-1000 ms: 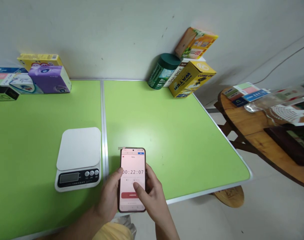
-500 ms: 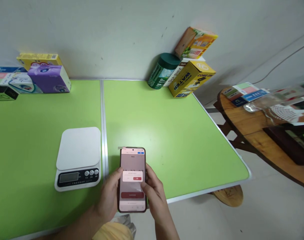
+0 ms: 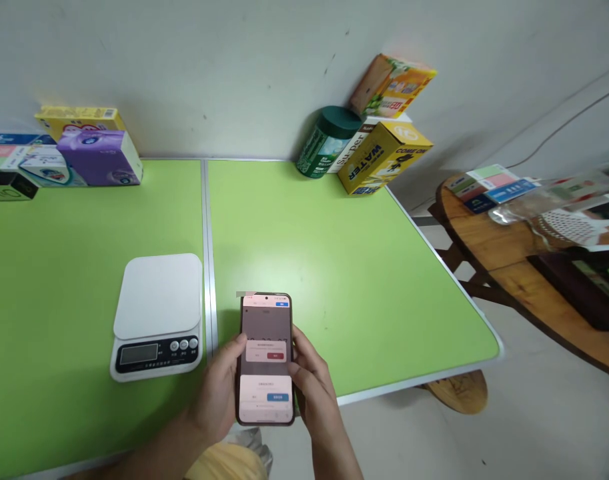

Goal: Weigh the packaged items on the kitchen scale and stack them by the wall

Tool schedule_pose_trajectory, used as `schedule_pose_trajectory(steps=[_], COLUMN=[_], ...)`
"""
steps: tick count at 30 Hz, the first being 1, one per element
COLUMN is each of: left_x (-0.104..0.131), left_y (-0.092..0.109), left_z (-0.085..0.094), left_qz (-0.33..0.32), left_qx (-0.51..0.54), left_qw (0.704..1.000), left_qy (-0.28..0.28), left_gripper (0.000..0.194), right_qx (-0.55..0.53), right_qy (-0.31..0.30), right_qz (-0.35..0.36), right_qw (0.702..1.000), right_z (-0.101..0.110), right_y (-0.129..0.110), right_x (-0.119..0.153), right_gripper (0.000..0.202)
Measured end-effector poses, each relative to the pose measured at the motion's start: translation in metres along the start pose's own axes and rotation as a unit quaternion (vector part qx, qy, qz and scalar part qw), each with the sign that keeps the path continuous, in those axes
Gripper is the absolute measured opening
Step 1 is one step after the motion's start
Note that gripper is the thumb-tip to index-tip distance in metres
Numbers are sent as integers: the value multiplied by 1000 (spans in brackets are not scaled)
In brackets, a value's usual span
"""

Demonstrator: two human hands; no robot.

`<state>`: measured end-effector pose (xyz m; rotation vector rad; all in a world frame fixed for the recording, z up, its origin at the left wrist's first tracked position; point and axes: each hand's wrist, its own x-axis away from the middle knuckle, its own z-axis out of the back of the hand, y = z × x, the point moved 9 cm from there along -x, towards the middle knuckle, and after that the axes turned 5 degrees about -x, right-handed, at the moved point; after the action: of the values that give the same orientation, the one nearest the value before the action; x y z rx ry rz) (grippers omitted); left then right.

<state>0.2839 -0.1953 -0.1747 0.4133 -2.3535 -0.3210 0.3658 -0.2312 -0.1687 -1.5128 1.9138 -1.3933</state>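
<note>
A phone (image 3: 266, 323) with a lit screen is held upright between both hands at the table's front edge. My left hand (image 3: 215, 393) wraps round its left side, thumb on the frame. On the right side, my right hand (image 3: 315, 387) grips the phone, its thumb at the screen's right edge. Two pop-up boxes show on the screen, one in the middle and one near the bottom. A white kitchen scale (image 3: 159, 297) with a dark display lies on the green table (image 3: 304, 253), left of the phone.
At the back left stand a purple box (image 3: 99, 158), a yellow box (image 3: 79, 117) and other packages. A green jar (image 3: 327, 143), a yellow box (image 3: 381, 157) and an orange pack (image 3: 394, 87) are at the back right. Further right is a wooden table (image 3: 489, 247) with items.
A second pop-up with a blue button has appeared low on the phone screen, over the red button. My right thumb has shifted slightly right, off the middle pop-up.
</note>
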Motion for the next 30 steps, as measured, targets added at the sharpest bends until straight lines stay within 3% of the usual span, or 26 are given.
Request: schedule_pose_trajectory(steps=[6,16,20,25,30], left_x=[-2,0,0,1,2], left_y=[8,7,7,9,11], left_z=[-2,2,5,9,8], left_qz=[0,-1,-17,-47,-56], left_qx=[13,5,-5,-23,-33], left_qw=[1000,1000,999,997,997], left_qy=[5,11,30,52,42], left_gripper=[37,39,41,39,39], right_qx=[5,31,32,82,115], right_qy=[-81,-77,-52,31,46], right_qz=[-8,1,20,47,62], right_qw=[997,997,998,995,990], right_z=[-13,-10,-6,12,13], right_y=[1,3,-1,-9,-17], right_x=[5,6,2,-4,-4], right_gripper=[65,65,52,30,29])
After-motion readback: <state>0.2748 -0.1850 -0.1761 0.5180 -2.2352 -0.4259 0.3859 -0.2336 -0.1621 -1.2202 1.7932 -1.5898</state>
